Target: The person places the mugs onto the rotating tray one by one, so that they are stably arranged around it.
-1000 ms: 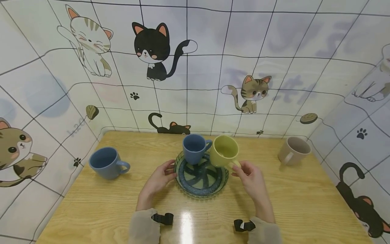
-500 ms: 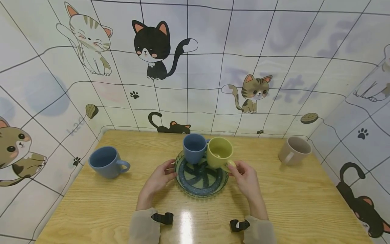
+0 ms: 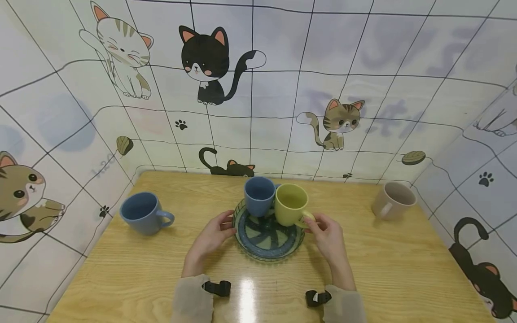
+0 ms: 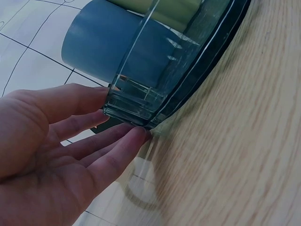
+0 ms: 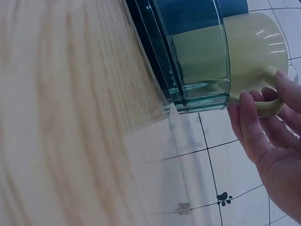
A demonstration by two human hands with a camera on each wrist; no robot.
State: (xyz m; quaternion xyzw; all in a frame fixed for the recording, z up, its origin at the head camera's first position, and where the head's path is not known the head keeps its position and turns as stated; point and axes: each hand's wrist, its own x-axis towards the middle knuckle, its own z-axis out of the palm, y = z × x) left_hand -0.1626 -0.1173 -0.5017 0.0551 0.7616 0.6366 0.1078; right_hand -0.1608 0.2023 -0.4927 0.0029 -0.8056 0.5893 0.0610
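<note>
A round, greenish glass dish [image 3: 267, 251] with a dark blue swirl on its base stands mid-table; its wall looks clear in both wrist views. My left hand [image 3: 213, 233] holds its left side, fingertips [image 4: 138, 135] against the low wall. Inside the dish, toward the back, stands a blue mug [image 3: 259, 197]. Beside it on the right is a yellow mug [image 3: 290, 205], also within the dish wall. My right hand [image 3: 328, 233] pinches the yellow mug's handle [image 5: 268, 108] between thumb and fingers. Whether that mug's bottom touches the dish is hard to tell.
A wider blue cup [image 3: 142, 213] stands on the wooden table [image 3: 133, 278] at the left, handle to the right. A beige mug [image 3: 392, 201] sits at the back right. A cat-patterned sheet [image 3: 274, 112] encloses the back and sides.
My right hand has brought the yellow mug a little left and down, closer to the blue mug in the dish. My left hand stays at the dish's side.
</note>
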